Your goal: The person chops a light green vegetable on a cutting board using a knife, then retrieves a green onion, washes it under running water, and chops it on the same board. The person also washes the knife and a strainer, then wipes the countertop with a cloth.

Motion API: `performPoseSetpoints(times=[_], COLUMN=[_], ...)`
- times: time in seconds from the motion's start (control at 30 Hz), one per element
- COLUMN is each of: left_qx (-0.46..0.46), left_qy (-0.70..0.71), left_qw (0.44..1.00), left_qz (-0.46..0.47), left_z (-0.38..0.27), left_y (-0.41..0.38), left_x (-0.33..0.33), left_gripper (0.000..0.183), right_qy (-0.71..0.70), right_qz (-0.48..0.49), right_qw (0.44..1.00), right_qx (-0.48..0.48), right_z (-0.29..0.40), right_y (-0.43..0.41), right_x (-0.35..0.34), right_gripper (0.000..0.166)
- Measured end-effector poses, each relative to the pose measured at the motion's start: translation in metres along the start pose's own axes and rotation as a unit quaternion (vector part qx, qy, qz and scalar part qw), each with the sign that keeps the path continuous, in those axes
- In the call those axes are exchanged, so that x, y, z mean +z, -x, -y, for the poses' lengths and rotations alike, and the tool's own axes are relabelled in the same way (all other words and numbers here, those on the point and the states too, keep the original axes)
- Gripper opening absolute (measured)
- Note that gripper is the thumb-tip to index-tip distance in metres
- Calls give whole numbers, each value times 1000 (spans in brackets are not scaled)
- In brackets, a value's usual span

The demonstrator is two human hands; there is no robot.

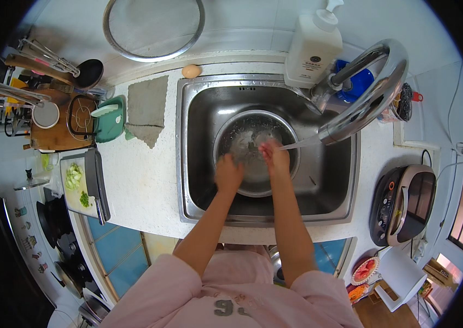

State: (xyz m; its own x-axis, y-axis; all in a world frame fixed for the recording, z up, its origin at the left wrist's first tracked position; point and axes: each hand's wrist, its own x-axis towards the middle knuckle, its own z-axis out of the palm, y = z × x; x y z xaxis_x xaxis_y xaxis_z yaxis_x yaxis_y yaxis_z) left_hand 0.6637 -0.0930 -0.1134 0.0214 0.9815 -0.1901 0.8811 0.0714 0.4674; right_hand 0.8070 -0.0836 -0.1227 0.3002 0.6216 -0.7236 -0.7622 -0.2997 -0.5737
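Observation:
A round metal basin point(257, 194) sits inside the stainless steel sink point(330, 180), with water splashing in it. From the chrome faucet point(362, 110), a thin stream of water point(301, 143) runs leftward onto my right hand point(275, 156). That hand is over the basin's right half, fingers slightly apart, and I see nothing held in it. My left hand point(229, 174) is at the basin's lower left rim, fingers pointing inward. It is blurred, so whether it grips the rim or something else is unclear. Splashing hides what lies in the basin.
A brown egg point(191, 71) and a white pump bottle point(313, 53) stand behind the sink. Leftward lie a grey cloth point(147, 106) and a cutting board point(79, 164) bearing chopped greens and a knife point(94, 180). A countertop appliance point(403, 205) stands at right.

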Motion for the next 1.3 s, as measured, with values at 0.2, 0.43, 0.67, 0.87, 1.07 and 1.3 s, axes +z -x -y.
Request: performPoseSetpoints(times=[0.2, 0.43, 0.67, 0.87, 1.07, 1.3], left_qx=[31, 146, 139, 134, 172, 159], left_qy=[-157, -193, -153, -151, -154, -151], left_qw=[969, 946, 961, 967, 964, 965], left_qz=[189, 217, 183, 153, 134, 141], left_z=[31, 23, 12, 2, 3, -3], left_y=[17, 25, 29, 26, 28, 25], left_x=[-33, -98, -129, -144, -147, -155], left_gripper=[26, 25, 24, 25, 24, 22], right_qy=[151, 343, 361, 371, 452, 567], right_qz=[27, 11, 120, 228, 187, 113], right_qw=[988, 918, 924, 897, 851, 747], right_qx=[22, -200, 22, -73, -192, -327], right_z=[-12, -28, -5, 13, 23, 30], right_y=[-39, -82, -30, -33, -34, -44], right_x=[-19, -56, -17, 3, 3, -7], right_gripper=[18, 18, 21, 20, 17, 20])
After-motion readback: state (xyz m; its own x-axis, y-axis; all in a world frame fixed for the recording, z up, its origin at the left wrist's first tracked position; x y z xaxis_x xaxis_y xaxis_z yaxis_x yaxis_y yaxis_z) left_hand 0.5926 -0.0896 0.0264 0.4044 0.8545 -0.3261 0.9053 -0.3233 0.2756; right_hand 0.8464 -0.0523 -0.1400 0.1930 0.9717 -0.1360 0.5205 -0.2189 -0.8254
